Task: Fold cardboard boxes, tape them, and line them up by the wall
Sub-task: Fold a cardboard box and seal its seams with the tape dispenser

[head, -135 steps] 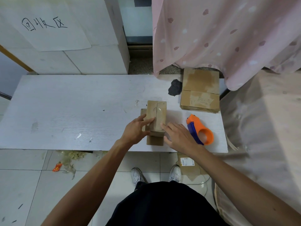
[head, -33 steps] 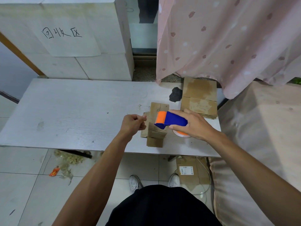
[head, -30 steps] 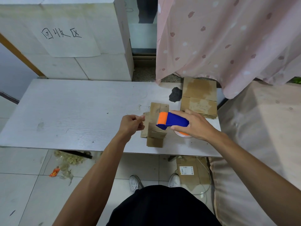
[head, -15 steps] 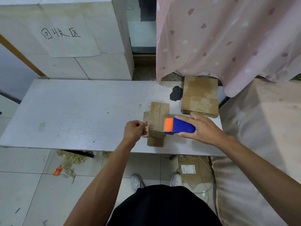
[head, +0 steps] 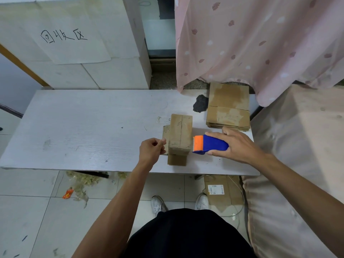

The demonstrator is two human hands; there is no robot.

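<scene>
head: one view only
box [head: 180,135]: sitting on table [head: 93,127] near its front edge, between both hands
left hand [head: 151,150]: curling at box's left side; can't tell if it's pinching anything
right hand [head: 236,146]: gripping dispenser [head: 210,144], orange end just beside box's right side

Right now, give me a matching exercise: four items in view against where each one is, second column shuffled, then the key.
Things
1. folded box
2. tape dispenser
3. flat cardboard stack
4. orange scrap

Places
A. on the floor, below the table's near edge
B. gripped in the right hand
C. far right end of the table, by the pink curtain
D. standing on the table beside the left hand

Pairs: 1-D, 2-B, 3-C, 4-A
</scene>
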